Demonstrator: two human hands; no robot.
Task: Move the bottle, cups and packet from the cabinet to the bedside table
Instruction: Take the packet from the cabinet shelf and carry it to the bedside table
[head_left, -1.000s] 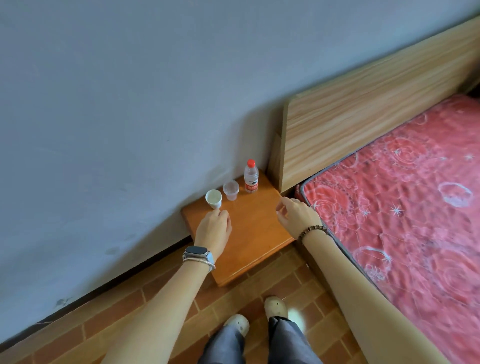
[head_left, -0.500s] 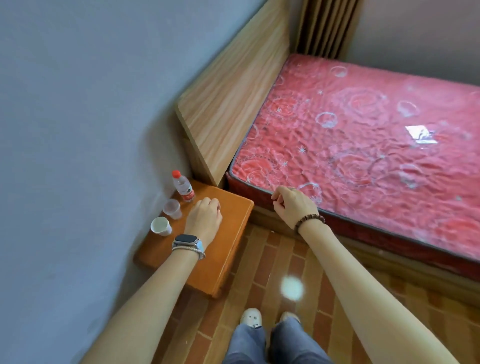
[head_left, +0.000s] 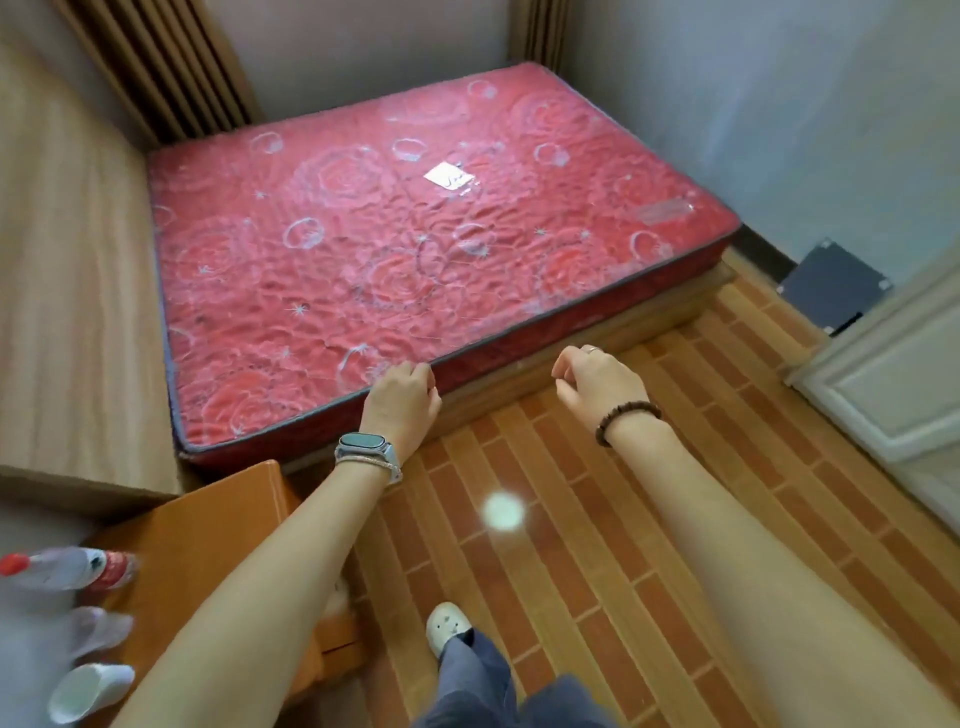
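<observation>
At the lower left stands the orange bedside table (head_left: 208, 530). On its far-left part are a water bottle (head_left: 72, 567) with a red cap, a clear plastic cup (head_left: 96, 631) and a white paper cup (head_left: 88, 691), all blurred. My left hand (head_left: 402, 400), with a watch on the wrist, hangs over the near edge of the mattress with fingers loosely curled and nothing in it. My right hand (head_left: 597, 387), with a bead bracelet, hovers over the floor, also loosely curled and holding nothing. No packet or cabinet is in view.
A red mattress (head_left: 415, 249) on a low wooden bed frame fills the middle. A wooden headboard (head_left: 67, 312) stands at the left. Brick-pattern floor (head_left: 597, 545) runs to the right, toward a white door (head_left: 893, 374) and a dark panel (head_left: 836, 291) against the wall.
The view has swung right, away from the bedside table and toward the bed and door. My left hand has left the table top; both hands now hang free in front of me.
</observation>
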